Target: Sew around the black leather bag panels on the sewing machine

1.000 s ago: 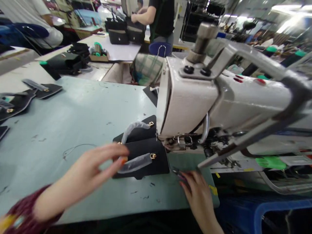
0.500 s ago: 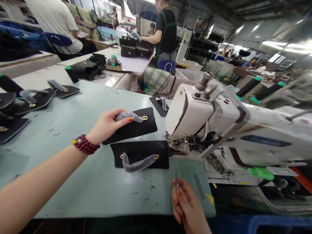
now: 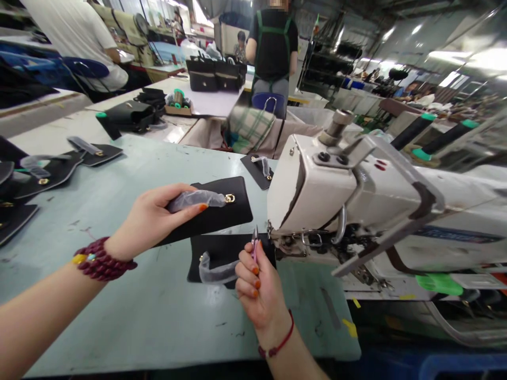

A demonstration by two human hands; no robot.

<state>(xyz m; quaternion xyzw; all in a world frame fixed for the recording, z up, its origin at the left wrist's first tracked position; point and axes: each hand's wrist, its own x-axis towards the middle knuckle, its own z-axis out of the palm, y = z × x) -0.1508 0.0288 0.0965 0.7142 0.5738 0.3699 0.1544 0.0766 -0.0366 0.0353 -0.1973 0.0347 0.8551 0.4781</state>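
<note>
My left hand (image 3: 166, 208) is closed round a plastic-wrapped bag handle (image 3: 202, 199), which is fixed by a gold ring to a black flap (image 3: 233, 211). In my right hand (image 3: 257, 287) is a small pair of pink-handled thread snips (image 3: 254, 245), closed in the fingers with the metal tips pointing up and away. The snips are over a second black flap (image 3: 217, 244) lying flat on the table, its wrapped handle (image 3: 217, 273) partly hidden behind my right hand. That flap's right end is beside the sewing machine's needle area.
A white sewing machine (image 3: 317, 184) stands at the right of the green tabletop (image 3: 158, 322). Another handled flap (image 3: 259, 171) lies behind it. More black flaps (image 3: 51, 171) are piled at the left. Beyond are black bags (image 3: 216, 74) and a person in a green-strapped apron (image 3: 273, 47).
My right hand has risen with the snips from the table's front edge to above the nearer flap. My left hand still holds the handle, slightly lower left in view. The apron-wearing person has turned away.
</note>
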